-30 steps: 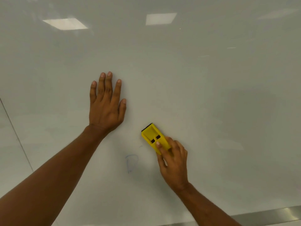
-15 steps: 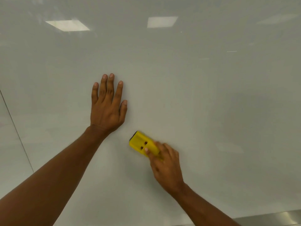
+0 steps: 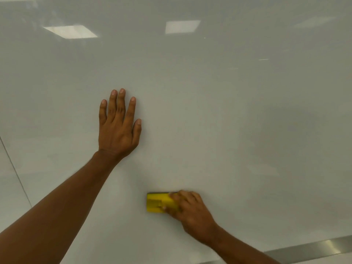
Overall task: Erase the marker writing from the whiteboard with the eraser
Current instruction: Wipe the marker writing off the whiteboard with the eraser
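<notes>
The whiteboard fills the view, glossy and pale grey, with no marker writing that I can see on it. My right hand grips a yellow eraser low on the board, lying level and pressed flat against the surface, slightly blurred. My left hand rests flat on the board up and to the left of the eraser, fingers pointing up and a little apart, holding nothing.
A metal ledge runs along the board's lower edge at the bottom right. A thin seam slants down the far left of the board. Ceiling lights reflect near the top.
My right hand has slid the eraser downward and turned it level. The faint blue mark seen one second ago below the eraser is no longer visible. My left hand has stayed put.
</notes>
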`<action>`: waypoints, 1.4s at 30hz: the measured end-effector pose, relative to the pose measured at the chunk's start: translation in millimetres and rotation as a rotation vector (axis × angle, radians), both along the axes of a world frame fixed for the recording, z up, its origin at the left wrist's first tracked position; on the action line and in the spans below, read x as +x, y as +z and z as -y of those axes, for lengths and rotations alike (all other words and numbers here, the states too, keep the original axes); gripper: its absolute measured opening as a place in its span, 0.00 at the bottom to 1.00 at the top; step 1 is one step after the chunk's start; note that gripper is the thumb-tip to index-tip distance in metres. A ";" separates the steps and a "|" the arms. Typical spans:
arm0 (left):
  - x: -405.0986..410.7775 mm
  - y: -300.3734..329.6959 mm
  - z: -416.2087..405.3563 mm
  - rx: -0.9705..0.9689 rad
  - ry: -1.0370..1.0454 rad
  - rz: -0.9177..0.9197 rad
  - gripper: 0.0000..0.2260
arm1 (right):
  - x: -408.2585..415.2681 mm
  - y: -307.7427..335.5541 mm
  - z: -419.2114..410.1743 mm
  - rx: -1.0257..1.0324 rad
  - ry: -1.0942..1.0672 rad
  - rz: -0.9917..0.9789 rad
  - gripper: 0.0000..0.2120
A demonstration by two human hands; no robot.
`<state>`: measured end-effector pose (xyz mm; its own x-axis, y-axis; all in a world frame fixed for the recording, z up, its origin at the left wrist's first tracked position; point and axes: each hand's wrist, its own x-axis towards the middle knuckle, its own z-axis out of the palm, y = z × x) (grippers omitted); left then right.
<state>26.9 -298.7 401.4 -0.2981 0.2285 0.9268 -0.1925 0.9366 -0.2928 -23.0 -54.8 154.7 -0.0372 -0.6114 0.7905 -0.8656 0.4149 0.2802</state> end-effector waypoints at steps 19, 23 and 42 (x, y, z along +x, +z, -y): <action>-10.0 0.8 -41.3 0.106 -0.034 0.029 0.29 | -35.2 -68.8 -97.2 0.152 -0.208 0.001 0.28; -21.0 9.0 -72.1 0.105 -0.067 0.047 0.29 | -52.6 -51.9 -132.5 0.120 -0.233 -0.046 0.28; -74.9 29.3 -185.8 0.116 -0.103 0.092 0.30 | -111.8 65.2 -247.9 -0.238 -0.329 -0.017 0.29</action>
